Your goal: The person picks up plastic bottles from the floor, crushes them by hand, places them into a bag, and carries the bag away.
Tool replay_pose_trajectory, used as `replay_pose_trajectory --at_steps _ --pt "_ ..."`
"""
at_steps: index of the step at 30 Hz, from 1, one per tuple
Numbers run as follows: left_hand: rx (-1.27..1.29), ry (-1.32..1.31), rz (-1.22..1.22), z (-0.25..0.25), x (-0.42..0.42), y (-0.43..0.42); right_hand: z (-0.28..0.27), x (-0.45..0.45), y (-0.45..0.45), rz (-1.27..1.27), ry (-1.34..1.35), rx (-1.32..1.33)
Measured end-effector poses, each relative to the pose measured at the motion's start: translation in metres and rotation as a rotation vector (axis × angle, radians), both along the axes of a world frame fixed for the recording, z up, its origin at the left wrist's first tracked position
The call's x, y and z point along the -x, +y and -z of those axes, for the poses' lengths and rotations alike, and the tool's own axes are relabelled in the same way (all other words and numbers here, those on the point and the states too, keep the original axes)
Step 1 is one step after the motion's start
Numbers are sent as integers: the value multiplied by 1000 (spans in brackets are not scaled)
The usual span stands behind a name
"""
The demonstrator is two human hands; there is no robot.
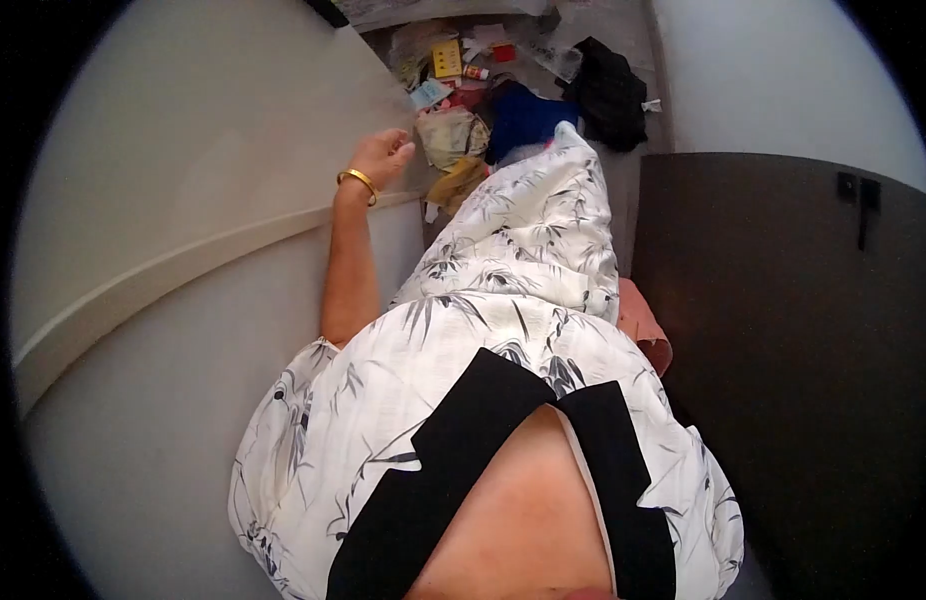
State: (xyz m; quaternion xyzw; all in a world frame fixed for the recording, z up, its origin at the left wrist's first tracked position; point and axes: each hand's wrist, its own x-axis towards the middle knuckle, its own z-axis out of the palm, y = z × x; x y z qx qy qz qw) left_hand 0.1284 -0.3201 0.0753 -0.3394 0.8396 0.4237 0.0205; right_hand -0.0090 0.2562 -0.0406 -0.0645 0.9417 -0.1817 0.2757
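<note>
My left hand (381, 157), with a gold bracelet (359, 184) at its wrist, hangs beside the pale wall on the left. Its fingers are loosely curled with a gap to the thumb, and nothing shows in them. Nearest to it on the floor lies a crumpled pale bundle (451, 137), apart from the hand. My right hand is out of sight. The white top (513, 290) with dark leaf prints and a black collar (483, 420) fills the middle and hides part of the floor.
On the floor ahead lie a dark blue cloth (531, 118), a black crumpled bag or garment (609, 95), a yellow box (447, 59) and a small white bottle (476, 72). A dark panel (783, 330) with black fittings stands at right. Beside it shows a pinkish object (643, 325).
</note>
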Motion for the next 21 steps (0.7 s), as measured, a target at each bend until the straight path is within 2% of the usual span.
replay_pose_trajectory --at_steps 5,7,10,11,13,14,15,18,21 --pt "-10 -60 -60 42 -34 -9 29 14 -4 -4 -4 8" --pt "-105 -61 -134 37 -46 -8 28 19 -18 -12 -12 -15" --pt "-147 -95 -180 57 -71 -15 -18 24 -67 -61 -11 -106" --pt "-123 -122 -155 57 -72 -15 -24 19 -69 -14 19 -40" --pt "-171 -90 -163 66 -85 -11 -27 25 -67 -165 88 -104" --pt "-185 -79 -141 63 -83 -12 -20 20 -61 -214 118 -128" --pt "-169 -99 -161 59 -81 -10 -17 17 -55 -185 16 -191" --pt "-149 -123 -211 43 -76 -8 -24 -1 -41 -274 109 -165" --pt "-158 -99 -244 42 -77 -6 -43 6 -47 -213 22 -180"
